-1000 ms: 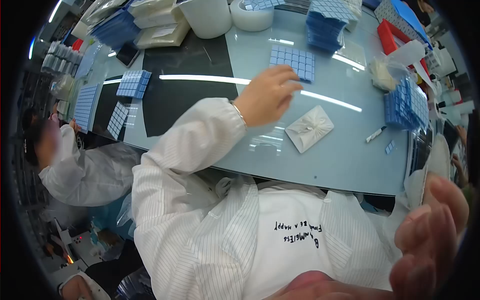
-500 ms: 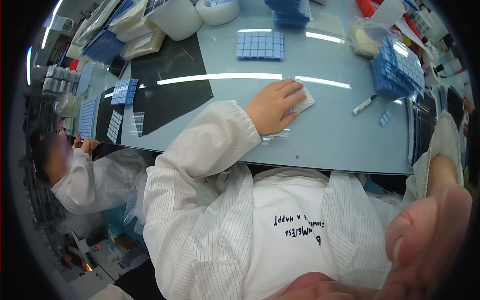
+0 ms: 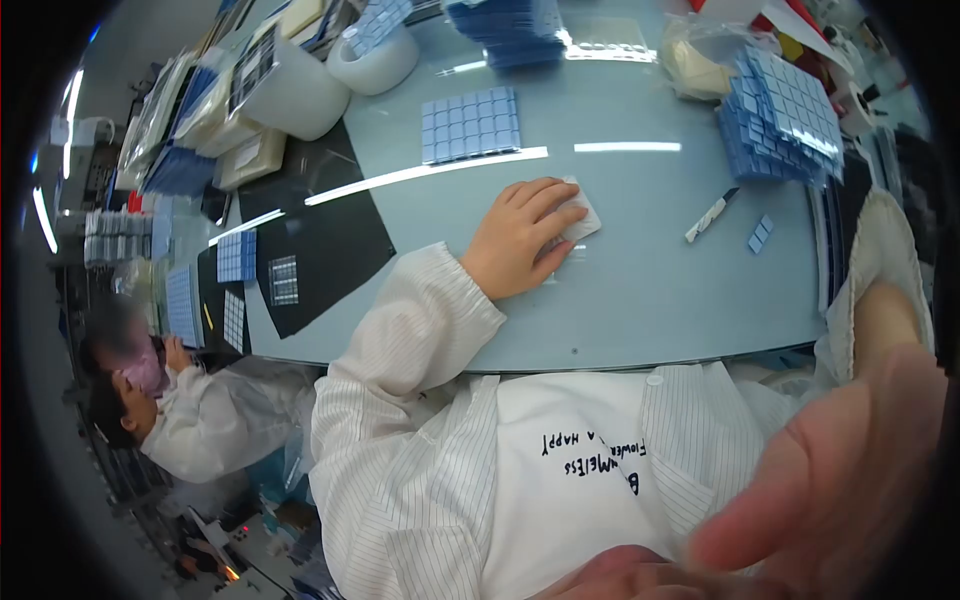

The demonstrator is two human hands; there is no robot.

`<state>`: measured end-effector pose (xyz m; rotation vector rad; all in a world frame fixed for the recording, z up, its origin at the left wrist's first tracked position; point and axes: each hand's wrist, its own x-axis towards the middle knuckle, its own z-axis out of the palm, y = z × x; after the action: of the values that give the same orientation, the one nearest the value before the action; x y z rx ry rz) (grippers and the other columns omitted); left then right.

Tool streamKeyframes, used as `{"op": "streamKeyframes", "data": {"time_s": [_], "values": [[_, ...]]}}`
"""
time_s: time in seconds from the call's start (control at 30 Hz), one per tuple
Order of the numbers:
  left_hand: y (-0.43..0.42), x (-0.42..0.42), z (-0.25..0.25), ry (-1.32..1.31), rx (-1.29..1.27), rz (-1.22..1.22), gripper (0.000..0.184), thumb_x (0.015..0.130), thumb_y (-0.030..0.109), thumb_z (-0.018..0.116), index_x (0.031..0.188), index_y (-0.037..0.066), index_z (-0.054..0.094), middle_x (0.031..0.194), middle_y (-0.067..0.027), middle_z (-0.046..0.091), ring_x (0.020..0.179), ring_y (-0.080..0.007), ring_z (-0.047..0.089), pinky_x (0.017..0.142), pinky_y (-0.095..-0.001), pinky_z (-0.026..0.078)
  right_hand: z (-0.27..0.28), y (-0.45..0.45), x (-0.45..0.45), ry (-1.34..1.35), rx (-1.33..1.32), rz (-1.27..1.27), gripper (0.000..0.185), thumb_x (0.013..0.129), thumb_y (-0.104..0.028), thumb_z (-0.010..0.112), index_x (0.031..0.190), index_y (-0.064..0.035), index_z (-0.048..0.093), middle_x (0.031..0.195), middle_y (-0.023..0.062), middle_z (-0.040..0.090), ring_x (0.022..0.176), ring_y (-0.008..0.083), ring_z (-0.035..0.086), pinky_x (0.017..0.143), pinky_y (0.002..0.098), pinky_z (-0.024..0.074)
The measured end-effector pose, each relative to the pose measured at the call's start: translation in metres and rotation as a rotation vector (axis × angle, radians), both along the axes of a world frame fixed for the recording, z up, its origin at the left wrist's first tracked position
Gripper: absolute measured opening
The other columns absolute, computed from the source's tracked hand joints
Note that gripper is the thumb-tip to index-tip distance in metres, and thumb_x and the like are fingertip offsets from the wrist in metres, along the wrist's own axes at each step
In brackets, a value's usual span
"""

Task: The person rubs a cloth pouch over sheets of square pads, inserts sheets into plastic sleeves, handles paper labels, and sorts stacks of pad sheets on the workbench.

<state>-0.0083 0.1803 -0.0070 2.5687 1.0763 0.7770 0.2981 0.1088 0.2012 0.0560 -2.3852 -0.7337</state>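
My left hand (image 3: 525, 238) rests on the glass-topped table, its fingers bent over a small folded white cloth (image 3: 587, 216) that shows beyond the fingertips. Raised close to the camera at the lower right is my right hand (image 3: 835, 465), large and blurred. Its thumb shows, but the other fingers are too unclear to read, and I see nothing held in it. Beyond my left hand lies a blue sheet of square pads (image 3: 470, 125). To the right of the cloth are a white-handled craft knife (image 3: 710, 218) and a small blue strip of pads (image 3: 761, 234).
Tall stacks of blue pad sheets stand at the back (image 3: 510, 35) and right (image 3: 780, 120). A black mat (image 3: 335, 220) covers part of the table's left side. White rolls (image 3: 300, 90) and bagged packs crowd the back left. Another person (image 3: 220, 420) sits at the left.
The view has shifted and turned slightly. The cloth under my left hand is more covered by the fingers. My right thumb has swung inward and downward near the camera.
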Motion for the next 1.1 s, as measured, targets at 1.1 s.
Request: {"op": "streamKeyframes", "data": {"time_s": [1.1], "values": [[-0.008,-0.007,0.000,-0.068,-0.082,0.036,0.043,0.068,0.004,0.072,0.110,0.009,0.064,0.125,-0.0118,0.058,0.118,-0.0312,0.052,0.097,-0.0438,0.040,-0.014,0.053,-0.022,0.168,0.128,-0.047,0.032,0.094,-0.010,0.040,0.118,-0.0089,0.063,0.136,0.0082,0.050,0.132,0.0270,0.037,0.105,0.0365,0.0344]]}}
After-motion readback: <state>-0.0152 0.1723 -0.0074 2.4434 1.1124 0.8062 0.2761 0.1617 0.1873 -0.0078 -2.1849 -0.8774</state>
